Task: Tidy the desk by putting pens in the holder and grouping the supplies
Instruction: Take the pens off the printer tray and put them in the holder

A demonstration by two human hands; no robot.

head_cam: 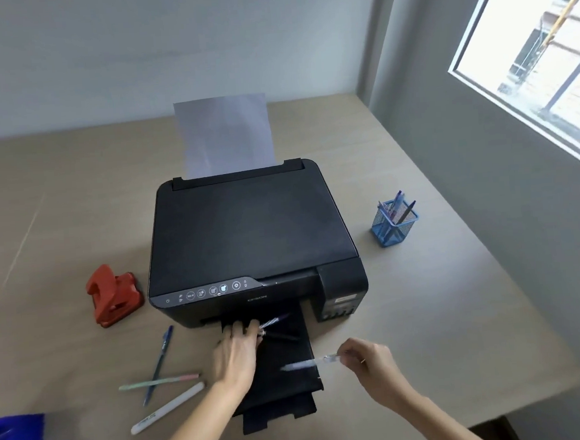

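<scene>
Both hands (238, 355) (371, 365) gripping clear pens (300, 365) (blurred), holder (393, 224) blue

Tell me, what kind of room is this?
Probably a home office or study corner. A black printer loaded with paper sits on a wooden desk, with a blue mesh pen holder beside it and a red hole punch on its other side.

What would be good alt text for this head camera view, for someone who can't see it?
Two bare hands work over a black printer's output tray: the left hand and the right hand each hold a pen. Three pens lie on the desk at left near a red hole punch; a blue mesh holder stands at right.
</scene>
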